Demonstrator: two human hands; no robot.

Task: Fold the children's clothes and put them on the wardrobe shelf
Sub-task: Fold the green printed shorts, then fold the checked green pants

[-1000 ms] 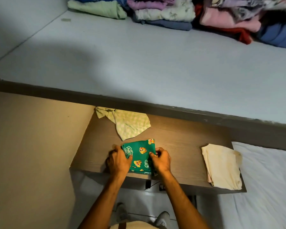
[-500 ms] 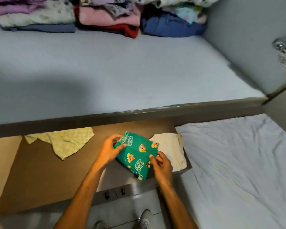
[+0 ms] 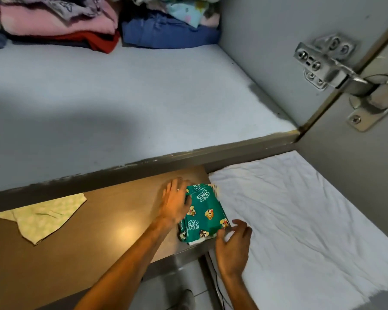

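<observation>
Both hands open: left (image 3: 174, 201) flat beside green garment (image 3: 203, 217), right (image 3: 233, 246) at corner.

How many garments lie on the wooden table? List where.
3: a pale green garment at left, a green cartoon-print garment at right, a cream piece mostly hidden beneath it.

The folded green cartoon-print garment (image 3: 202, 214) lies at the brown wooden table's (image 3: 112, 229) right end, between both hands (the crumpled pale-green cloth (image 3: 43, 217) far left), the grey wardrobe shelf (image 3: 121, 104) behind.
</observation>
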